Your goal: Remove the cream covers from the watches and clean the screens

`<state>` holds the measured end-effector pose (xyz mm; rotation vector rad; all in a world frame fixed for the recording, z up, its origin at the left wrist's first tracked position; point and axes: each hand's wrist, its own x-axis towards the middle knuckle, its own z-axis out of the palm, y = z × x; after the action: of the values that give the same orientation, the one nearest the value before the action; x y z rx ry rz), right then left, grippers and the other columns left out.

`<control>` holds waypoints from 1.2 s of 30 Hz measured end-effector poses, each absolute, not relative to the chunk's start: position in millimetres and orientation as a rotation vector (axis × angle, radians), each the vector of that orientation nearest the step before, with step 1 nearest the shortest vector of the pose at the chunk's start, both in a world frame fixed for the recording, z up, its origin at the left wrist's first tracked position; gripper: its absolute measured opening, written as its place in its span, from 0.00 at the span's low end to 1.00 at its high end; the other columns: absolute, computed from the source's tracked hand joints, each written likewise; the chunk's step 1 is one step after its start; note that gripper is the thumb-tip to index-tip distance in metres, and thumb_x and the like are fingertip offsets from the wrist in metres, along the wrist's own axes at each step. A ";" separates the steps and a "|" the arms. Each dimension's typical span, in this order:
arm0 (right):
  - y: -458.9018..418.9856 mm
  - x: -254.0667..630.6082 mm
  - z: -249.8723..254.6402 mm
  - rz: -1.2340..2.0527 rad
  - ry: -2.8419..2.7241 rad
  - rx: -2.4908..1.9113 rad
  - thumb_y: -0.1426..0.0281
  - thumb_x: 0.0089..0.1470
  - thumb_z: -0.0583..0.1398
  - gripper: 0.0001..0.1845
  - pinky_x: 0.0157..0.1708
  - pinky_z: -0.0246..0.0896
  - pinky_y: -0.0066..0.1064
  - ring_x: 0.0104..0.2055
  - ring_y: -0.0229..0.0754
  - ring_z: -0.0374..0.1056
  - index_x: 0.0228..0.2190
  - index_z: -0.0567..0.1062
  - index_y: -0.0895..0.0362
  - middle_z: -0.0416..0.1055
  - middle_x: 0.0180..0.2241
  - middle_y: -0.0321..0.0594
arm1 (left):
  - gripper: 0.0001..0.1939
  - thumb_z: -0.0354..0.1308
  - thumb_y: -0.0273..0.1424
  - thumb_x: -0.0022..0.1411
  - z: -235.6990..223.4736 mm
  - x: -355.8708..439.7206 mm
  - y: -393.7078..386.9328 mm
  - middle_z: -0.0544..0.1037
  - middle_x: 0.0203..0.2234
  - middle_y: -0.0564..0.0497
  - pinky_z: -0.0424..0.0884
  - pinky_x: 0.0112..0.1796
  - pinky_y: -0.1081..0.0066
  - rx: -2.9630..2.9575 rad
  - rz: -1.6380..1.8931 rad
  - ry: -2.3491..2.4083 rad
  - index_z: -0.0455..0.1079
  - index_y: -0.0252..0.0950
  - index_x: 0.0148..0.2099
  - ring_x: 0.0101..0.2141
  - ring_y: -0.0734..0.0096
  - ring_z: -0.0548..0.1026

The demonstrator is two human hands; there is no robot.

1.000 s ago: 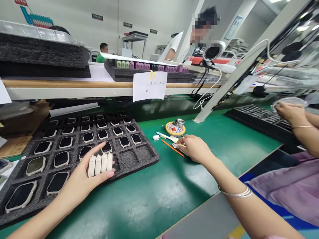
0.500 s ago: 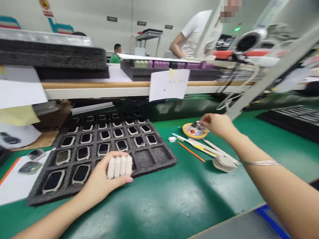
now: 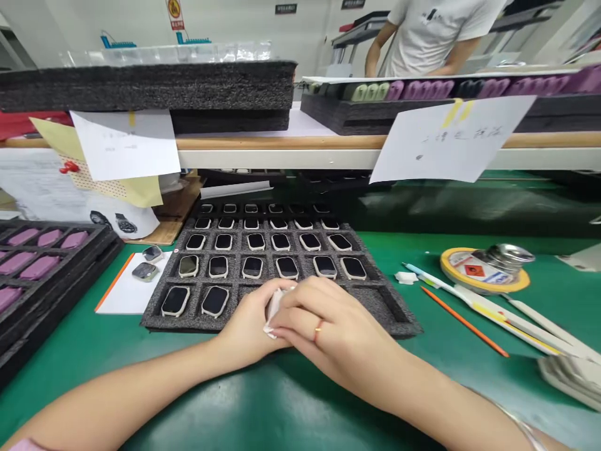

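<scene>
In front of the foam tray's near edge, my left hand (image 3: 241,326) is closed around a stack of off-white watch cases (image 3: 276,304), mostly covered by the fingers. My right hand (image 3: 340,335) meets it there, pinching a small white wipe (image 3: 269,331) against the cases. Behind both hands lies the dark foam tray (image 3: 404,319), its pockets filled with rows of black-screened watches (image 3: 216,301). Some near pockets are hidden by my hands; one at the right front holds no watch.
To the right, a metal dispenser (image 3: 509,255) stands on a yellow tape roll (image 3: 453,269). Near it lie an orange stick (image 3: 464,321), white pens and grey pads (image 3: 573,379). At left is a tray of purple cases (image 3: 37,266). A shelf (image 3: 282,158) crosses above; a person (image 3: 427,44) stands behind.
My right hand has come left from the dispenser to my left hand and now presses the wipe on the watch cases. The view has turned left.
</scene>
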<state>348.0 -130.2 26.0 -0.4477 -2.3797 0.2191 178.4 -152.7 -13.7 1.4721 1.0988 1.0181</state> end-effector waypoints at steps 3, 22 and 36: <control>-119.3 341.0 18.6 0.228 -2.356 -0.448 0.72 0.64 0.60 0.08 0.36 0.65 0.37 0.36 0.43 0.67 0.34 0.79 0.56 0.76 0.33 0.41 | 0.24 0.72 0.34 0.49 -15.0 178.4 -152.1 0.78 0.44 0.49 0.70 0.46 0.65 1.454 1.012 1.105 0.70 0.36 0.48 0.45 0.59 0.75; -109.4 352.2 15.4 0.145 -2.292 -0.576 0.72 0.63 0.61 0.06 0.37 0.61 0.39 0.36 0.44 0.66 0.33 0.77 0.57 0.76 0.33 0.41 | 0.27 0.74 0.39 0.48 -12.2 181.8 -156.9 0.79 0.42 0.51 0.71 0.43 0.67 1.462 0.934 1.189 0.72 0.38 0.49 0.42 0.61 0.75; -94.3 375.2 36.8 0.069 -2.173 -0.767 0.73 0.62 0.62 0.05 0.37 0.66 0.38 0.35 0.43 0.71 0.33 0.77 0.54 0.77 0.32 0.39 | 0.27 0.74 0.37 0.48 -6.2 181.7 -162.8 0.79 0.48 0.50 0.72 0.47 0.66 1.506 0.949 1.236 0.72 0.41 0.51 0.46 0.61 0.76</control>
<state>375.2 -94.3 36.8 -0.7665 -2.1729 0.0686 181.7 -162.8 -6.2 1.5062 1.2360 0.9491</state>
